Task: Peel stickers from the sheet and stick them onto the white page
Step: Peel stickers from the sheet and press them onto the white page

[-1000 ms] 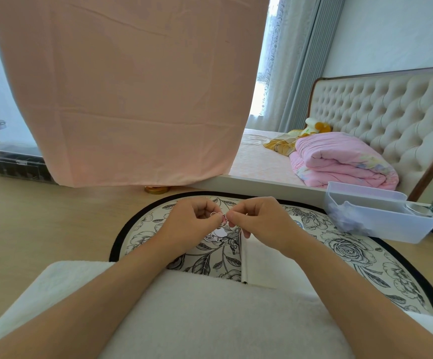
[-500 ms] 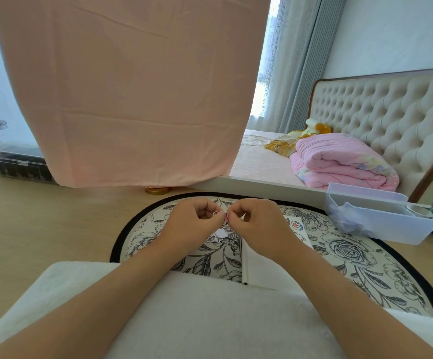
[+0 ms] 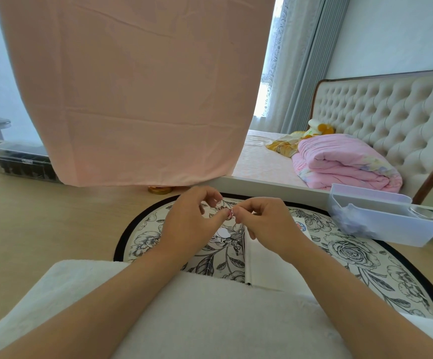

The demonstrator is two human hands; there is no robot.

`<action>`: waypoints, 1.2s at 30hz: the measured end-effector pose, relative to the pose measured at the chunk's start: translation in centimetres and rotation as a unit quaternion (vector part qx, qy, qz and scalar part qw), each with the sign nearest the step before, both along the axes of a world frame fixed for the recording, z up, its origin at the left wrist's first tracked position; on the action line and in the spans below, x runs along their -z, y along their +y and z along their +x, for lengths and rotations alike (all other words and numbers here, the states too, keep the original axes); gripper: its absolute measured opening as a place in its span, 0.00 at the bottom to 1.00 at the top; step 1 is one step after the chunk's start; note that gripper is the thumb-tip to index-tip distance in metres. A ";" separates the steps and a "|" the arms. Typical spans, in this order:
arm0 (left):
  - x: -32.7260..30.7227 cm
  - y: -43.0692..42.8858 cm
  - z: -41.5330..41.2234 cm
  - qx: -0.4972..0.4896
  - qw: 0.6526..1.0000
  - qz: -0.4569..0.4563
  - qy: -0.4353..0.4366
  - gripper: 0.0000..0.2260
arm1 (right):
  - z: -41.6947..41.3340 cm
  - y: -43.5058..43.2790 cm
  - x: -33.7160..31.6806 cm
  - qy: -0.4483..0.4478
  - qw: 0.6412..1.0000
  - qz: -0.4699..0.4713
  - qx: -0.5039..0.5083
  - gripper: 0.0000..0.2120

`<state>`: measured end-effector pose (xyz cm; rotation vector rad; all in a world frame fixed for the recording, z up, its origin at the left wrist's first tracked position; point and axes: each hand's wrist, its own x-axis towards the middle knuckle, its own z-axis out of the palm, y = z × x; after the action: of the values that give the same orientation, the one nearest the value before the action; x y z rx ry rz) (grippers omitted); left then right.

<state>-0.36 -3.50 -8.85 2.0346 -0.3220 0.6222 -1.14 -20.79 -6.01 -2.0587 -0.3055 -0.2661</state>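
Between fingertips [image 3: 237,213], half-hidden sticker [image 3: 230,215]

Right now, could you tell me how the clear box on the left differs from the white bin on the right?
The clear box is lidded and shows dark contents; the white bin is open and holds pale crumpled material. The box is low and flat; the bin is deeper. Both rest on the wooden surface.

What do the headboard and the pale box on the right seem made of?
Headboard: cream button-tufted padding, likely leather or imitation by its soft sheen, framed in dark wood-look trim. Box: frosted translucent plastic; its contents show dimly through the wall.
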 end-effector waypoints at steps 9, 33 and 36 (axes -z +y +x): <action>-0.6 -1.3 -0.7 0.064 0.989 -0.084 0.099 0.05 | 0.2 0.0 0.2 -0.110 0.985 -0.126 0.051 0.10; -1.5 -2.8 -0.7 0.132 0.981 -0.059 0.128 0.05 | -0.9 -2.5 -1.6 0.055 0.996 0.056 -0.029 0.04; -2.2 -4.1 -0.8 0.145 0.979 -0.054 0.130 0.05 | -0.9 -4.4 -1.9 0.058 0.996 0.067 -0.018 0.04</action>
<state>-1.15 -7.64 -6.67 1.8904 -0.4085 0.1867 -2.07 -25.16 -4.07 -1.9255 -0.2474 -0.1413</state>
